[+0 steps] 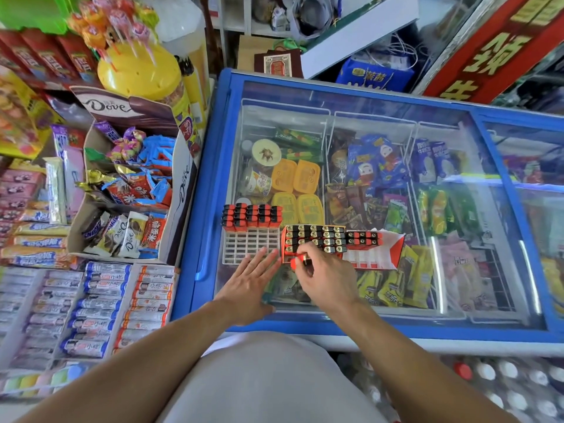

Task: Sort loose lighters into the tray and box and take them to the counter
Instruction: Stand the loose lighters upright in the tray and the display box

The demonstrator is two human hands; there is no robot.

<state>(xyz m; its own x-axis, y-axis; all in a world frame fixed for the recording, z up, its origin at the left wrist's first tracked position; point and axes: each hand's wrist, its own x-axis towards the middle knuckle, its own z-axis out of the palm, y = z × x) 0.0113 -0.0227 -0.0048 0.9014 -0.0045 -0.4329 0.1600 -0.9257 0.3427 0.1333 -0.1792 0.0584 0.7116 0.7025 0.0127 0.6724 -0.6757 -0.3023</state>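
A white grid tray point(249, 246) lies on the freezer's glass lid, its far rows filled with red lighters point(252, 217). To its right stands a red box point(313, 241) packed with black-and-gold-topped lighters, then a red-and-white box point(377, 253) holding a few dark lighters point(363, 238). My right hand point(328, 277) pinches loose red lighters point(299, 260) at the front edge of the middle box. My left hand point(254, 277) lies flat with straight fingers on the glass, fingertips at the tray's near edge.
The blue chest freezer point(381, 326) is full of ice creams under sliding glass. On the left, a shelf carries a Dove box of sweets point(131, 190), a yellow lollipop stand point(140, 71) and rows of gum packs point(100, 309). Bottles stand low at the right.
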